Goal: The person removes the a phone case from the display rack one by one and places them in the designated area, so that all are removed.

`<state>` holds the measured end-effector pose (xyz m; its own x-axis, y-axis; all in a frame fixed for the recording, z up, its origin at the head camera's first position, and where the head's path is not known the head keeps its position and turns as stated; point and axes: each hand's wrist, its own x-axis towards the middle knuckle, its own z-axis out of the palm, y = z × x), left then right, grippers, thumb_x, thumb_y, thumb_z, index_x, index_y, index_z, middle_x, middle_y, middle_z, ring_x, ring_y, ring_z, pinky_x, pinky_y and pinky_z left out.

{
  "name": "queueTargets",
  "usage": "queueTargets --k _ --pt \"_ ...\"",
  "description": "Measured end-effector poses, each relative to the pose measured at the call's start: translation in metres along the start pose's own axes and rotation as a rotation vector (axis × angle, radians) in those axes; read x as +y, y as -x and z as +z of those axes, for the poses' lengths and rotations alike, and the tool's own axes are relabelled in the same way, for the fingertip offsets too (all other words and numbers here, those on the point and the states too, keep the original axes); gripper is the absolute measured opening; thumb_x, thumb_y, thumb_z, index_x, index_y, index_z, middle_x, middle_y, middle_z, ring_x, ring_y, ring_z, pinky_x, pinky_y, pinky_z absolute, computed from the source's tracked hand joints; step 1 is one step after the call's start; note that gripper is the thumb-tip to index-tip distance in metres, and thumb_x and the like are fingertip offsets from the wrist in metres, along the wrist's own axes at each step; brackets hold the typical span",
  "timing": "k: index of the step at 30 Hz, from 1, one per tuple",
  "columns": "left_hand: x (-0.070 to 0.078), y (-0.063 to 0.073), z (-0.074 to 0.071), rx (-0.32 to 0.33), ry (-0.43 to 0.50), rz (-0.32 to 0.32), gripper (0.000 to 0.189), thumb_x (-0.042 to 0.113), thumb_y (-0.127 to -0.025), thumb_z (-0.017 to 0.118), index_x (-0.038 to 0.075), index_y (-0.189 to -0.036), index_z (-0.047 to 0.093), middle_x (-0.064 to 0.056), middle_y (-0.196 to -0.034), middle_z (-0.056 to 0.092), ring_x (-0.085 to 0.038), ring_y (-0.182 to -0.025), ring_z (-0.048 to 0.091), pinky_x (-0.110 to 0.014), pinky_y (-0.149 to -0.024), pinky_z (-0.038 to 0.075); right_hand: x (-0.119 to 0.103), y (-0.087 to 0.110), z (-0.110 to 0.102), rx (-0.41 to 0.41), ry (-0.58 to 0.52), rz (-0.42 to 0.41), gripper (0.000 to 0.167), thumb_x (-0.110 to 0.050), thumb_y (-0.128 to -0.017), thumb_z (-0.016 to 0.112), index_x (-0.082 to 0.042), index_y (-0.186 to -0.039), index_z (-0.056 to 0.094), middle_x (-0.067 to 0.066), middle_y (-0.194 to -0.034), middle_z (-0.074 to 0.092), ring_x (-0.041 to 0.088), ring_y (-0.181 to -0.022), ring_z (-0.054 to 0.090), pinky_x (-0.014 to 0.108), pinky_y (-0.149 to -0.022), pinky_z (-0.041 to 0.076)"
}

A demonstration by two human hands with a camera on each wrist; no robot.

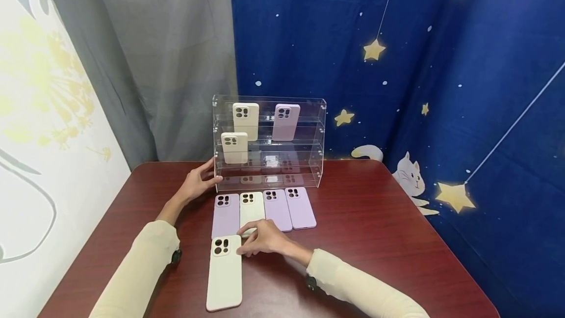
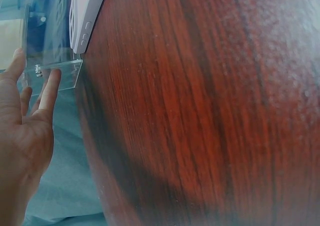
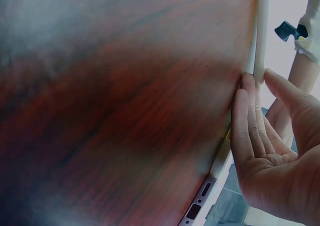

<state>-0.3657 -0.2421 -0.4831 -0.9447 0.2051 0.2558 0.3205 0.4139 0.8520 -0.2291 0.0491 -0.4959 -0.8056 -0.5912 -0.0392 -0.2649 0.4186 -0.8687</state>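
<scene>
A cream phone case [image 1: 224,281] with camera cutouts lies back up near the front of the table. My right hand [image 1: 265,237] pinches its upper right edge, thumb on one side and fingers on the other, as the right wrist view also shows. Behind it is a row of cases: a purple one [image 1: 226,217], a cream one [image 1: 252,210] partly hidden by my right hand, and two more purple ones [image 1: 278,210] [image 1: 301,208]. At the clear acrylic display rack [image 1: 270,180], my left hand [image 1: 196,184] touches the lower left side panel with extended fingers.
On the rack's upper tier stand a cream case [image 1: 245,120] and a purple case [image 1: 286,122]. Another cream case [image 1: 235,148] leans on the tier below, at the left. Curtains [image 1: 300,38] hang behind the dark red table [image 1: 362,239].
</scene>
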Motion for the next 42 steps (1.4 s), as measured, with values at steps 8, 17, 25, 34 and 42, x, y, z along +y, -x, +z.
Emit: queueTargets --k 8,17,25,34,42 --pt "-0.011 -0.003 0.000 0.005 -0.006 -0.018 0.088 0.021 -0.095 0.078 0.016 -0.166 0.026 -0.016 -0.164 0.037 -0.041 -0.137 0.054 -0.024 -0.092 0.056 0.002 0.002 0.001 -0.006 0.007 -0.011 0.034 -0.010 -0.078 0.092 -0.011 -0.109 0.078 -0.005 -0.067 0.075 0.015 -0.055 0.072 0.028 -0.053 0.059" --pt "-0.013 0.000 -0.001 0.004 0.012 -0.018 0.086 0.015 -0.096 0.077 0.015 -0.166 0.027 -0.017 -0.165 0.036 -0.042 -0.136 0.054 -0.028 -0.091 0.058 0.004 0.000 0.001 0.006 0.018 -0.025 0.034 -0.014 -0.079 0.092 -0.011 -0.110 0.078 -0.006 -0.070 0.076 0.013 -0.056 0.073 0.024 -0.052 0.057" --pt "-0.012 -0.002 0.000 0.017 0.010 0.003 0.087 0.017 -0.095 0.079 0.013 -0.165 0.028 -0.020 -0.163 0.038 -0.043 -0.135 0.055 -0.020 -0.088 0.057 -0.005 -0.009 -0.015 0.050 0.154 -0.102 0.038 -0.020 -0.081 0.091 -0.012 -0.116 0.078 -0.008 -0.079 0.078 -0.003 -0.064 0.070 0.015 -0.063 0.052" --pt "0.001 0.002 -0.001 0.017 0.063 0.025 0.084 0.006 -0.095 0.076 0.006 -0.164 0.028 -0.026 -0.162 0.036 -0.051 -0.135 0.052 -0.016 -0.085 0.055 -0.014 -0.032 -0.036 0.167 0.182 -0.173 0.041 -0.023 -0.082 0.091 -0.009 -0.118 0.077 -0.002 -0.084 0.080 -0.006 -0.067 0.070 0.016 -0.068 0.056" --pt "0.027 0.010 -0.003 -0.007 0.044 0.014 0.080 0.002 -0.095 0.075 -0.003 -0.161 0.029 -0.030 -0.160 0.035 -0.053 -0.134 0.051 -0.018 -0.086 0.056 -0.016 -0.048 -0.054 0.257 0.181 -0.197 0.037 -0.027 -0.083 0.091 -0.016 -0.117 0.079 -0.005 -0.088 0.080 0.002 -0.076 0.075 0.020 -0.069 0.059"
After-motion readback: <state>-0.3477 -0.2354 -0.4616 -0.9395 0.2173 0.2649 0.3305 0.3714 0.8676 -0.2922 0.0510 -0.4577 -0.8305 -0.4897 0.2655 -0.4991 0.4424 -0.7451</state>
